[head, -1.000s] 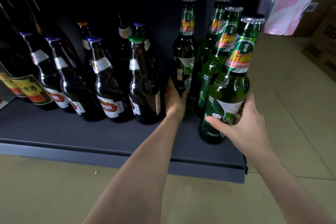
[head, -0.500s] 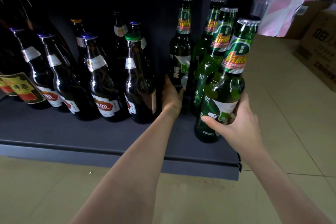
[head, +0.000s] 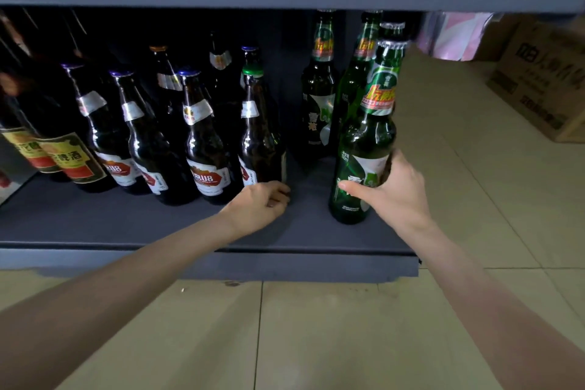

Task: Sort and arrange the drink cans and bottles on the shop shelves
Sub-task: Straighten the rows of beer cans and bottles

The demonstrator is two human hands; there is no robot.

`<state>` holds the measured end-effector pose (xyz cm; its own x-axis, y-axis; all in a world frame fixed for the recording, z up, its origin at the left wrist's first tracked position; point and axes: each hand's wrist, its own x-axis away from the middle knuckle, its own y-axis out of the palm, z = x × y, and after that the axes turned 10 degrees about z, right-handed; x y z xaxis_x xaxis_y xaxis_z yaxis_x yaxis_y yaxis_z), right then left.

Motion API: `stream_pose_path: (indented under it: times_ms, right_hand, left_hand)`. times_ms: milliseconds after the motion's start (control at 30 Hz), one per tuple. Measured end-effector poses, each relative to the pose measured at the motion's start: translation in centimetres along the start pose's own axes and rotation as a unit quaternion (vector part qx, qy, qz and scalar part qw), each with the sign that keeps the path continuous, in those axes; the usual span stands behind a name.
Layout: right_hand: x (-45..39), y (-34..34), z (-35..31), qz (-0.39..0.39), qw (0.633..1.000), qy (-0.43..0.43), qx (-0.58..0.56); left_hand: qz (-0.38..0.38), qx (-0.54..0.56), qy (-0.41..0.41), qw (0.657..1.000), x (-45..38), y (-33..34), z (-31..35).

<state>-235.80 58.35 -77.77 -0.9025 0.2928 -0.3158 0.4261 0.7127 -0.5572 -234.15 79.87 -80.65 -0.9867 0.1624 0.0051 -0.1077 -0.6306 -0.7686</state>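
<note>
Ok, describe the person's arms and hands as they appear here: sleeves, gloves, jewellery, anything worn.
Both forearms are bare as far as the frame shows, with no sleeve in view. The left hand and the right hand wear no gloves. No watch, bracelet or ring is visible on either wrist or on the fingers that show. No markings or tattoos can be seen.

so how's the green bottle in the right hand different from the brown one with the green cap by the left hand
The green bottle is clear green glass; the green-capped brown bottle is dark brown. The green bottle has a silver cap and a green-and-orange neck label; the brown one has a small pale neck label. The right hand grips the green bottle, while the left hand sits curled at the brown one's base. Both stand upright on the shelf.
</note>
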Motion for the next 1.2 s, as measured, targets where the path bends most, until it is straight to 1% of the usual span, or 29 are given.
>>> stream_pose_path:
  times_ms: [67,100,233,300,467,767,900,1000,1067,1133,1200]
  right_hand:
    - [0.2,1.6,-1.1,-0.006,1.0,-0.013,-0.005]
    - [0.3,2.5,-1.7,-0.011,1.0,-0.019,-0.006]
    - [-0.1,5.8,-3.5,-0.002,1.0,-0.025,-0.003]
    - [-0.5,7.0,-4.1,0.009,1.0,-0.012,-0.004]
    - [-1.3,8.5,-4.5,0.033,0.999,-0.004,0.007]
    - [-2.8,8.7,-4.5,-0.004,1.0,0.004,-0.002]
    - [-2.8,8.4,-4.1,-0.022,1.0,0.009,0.0]
    - [-2.6,7.9,-4.0,-0.045,0.999,-0.006,0.015]
    - [-1.9,6.9,-3.7,-0.064,0.997,-0.017,0.036]
    - [-0.9,5.4,-2.5,-0.046,0.997,-0.03,0.055]
    - [-0.2,3.7,-0.6,0.004,0.998,-0.023,0.057]
  left_hand:
    - [0.003,0.004,-0.034,0.999,0.3,-1.2,-0.4]
    - [0.017,0.003,-0.049,0.999,0.4,-1.8,-0.7]
    - [0.114,0.002,-0.099,0.989,1.3,-3.4,-2.0]
    - [0.143,0.01,-0.119,0.983,1.6,-4.0,-2.3]
    - [0.143,0.034,-0.125,0.981,1.5,-3.7,-2.0]
    - [0.158,0.062,-0.127,0.977,1.4,-3.0,-2.6]
    - [0.134,0.053,-0.092,0.985,1.7,-2.2,-2.0]
    - [0.124,0.055,-0.062,0.989,1.8,-1.3,-0.6]
    - [0.115,0.047,-0.056,0.991,1.7,-0.2,0.4]
    - [0.109,0.048,-0.054,0.991,1.4,1.6,1.4]
    - [0.115,0.052,-0.055,0.99,1.1,3.5,2.6]
